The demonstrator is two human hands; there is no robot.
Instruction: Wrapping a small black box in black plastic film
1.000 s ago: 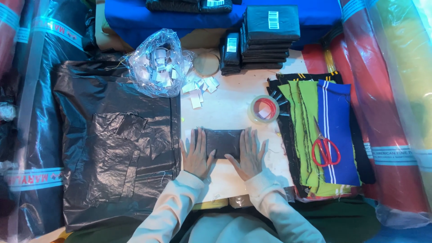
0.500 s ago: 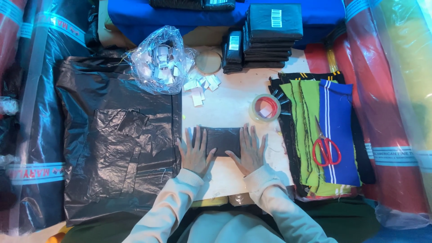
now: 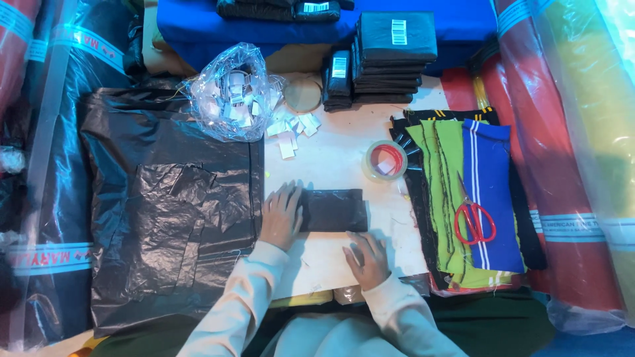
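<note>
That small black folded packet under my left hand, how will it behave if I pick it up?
The black folded packet looks like thin glossy plastic, so it is probably light and floppy, likely sagging or unfolding if lifted by one end. Its shiny surface may be slippery on the table. The left hand presses one end, perhaps holding the folds flat.

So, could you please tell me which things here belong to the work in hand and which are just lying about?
In hand:
- black folded packet, under the left hand
- right hand, flat on the table beside it

Lying about:
- red scissors
- tape roll
- bag of labels
- stacked black packets
</note>
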